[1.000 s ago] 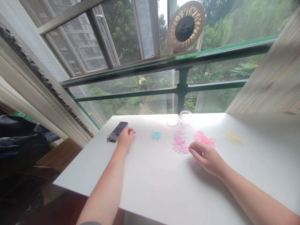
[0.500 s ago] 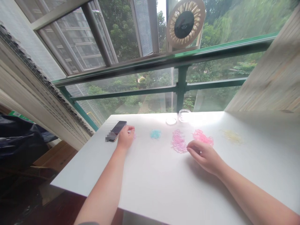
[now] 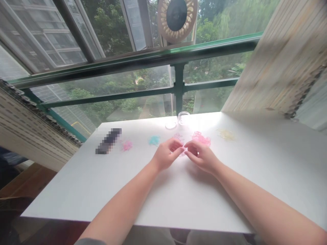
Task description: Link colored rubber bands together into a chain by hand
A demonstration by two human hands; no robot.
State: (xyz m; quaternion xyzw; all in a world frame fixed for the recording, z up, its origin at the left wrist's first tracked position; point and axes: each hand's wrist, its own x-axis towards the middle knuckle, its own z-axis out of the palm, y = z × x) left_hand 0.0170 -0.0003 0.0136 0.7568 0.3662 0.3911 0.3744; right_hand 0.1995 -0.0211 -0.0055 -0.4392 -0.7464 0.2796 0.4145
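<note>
My left hand and my right hand meet over a pile of lilac rubber bands, partly hidden behind them. Both are closed in a pinch with fingertips almost touching. Whatever lies between the fingers is too small to make out. Just beyond my right hand is a pile of bright pink rubber bands. Left of my left hand lie turquoise rubber bands and a small pink-purple pile. Pale yellow rubber bands are spread to the right.
A clear round tub and its lid stand at the back edge of the white table. A phone, blurred out, lies at the left. A round fan is at the window, and curtains hang on both sides.
My left hand has moved right, from the small pink-purple pile beside the phone to the lilac pile, meeting my right hand. The view has turned somewhat to the right.
</note>
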